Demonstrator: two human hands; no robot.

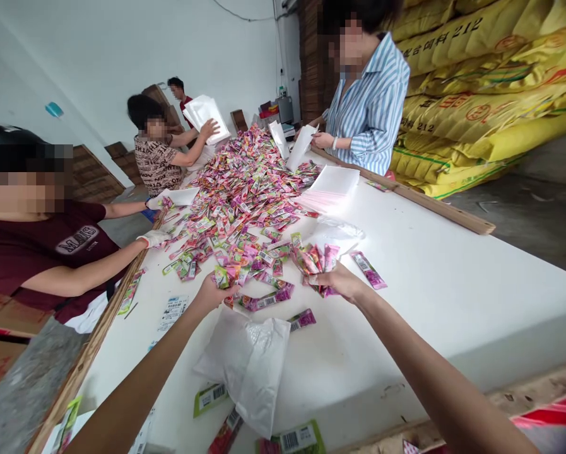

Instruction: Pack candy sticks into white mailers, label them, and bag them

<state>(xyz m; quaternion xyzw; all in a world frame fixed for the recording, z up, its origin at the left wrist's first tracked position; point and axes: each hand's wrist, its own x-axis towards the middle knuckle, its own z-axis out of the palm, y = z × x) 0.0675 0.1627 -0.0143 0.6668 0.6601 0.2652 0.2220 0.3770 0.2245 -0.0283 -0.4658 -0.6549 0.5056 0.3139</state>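
Note:
My right hand (340, 282) is closed on a fanned bunch of pink and green snack sachets (315, 260), held just above the white table (434, 277). My left hand (212, 291) reaches into the near edge of the big heap of sachets (245, 195), its fingers curled around a green sachet (222, 276). A white plastic bag (250, 362) lies flat on the table between my forearms. Loose sachets (368, 270) lie beside my right hand.
Several other people work around the table: one in a maroon shirt (50, 246) at left, one in a striped shirt (370, 107) at far right. A stack of white bags (330, 186) lies on the table. Yellow sacks (491, 94) are piled at right.

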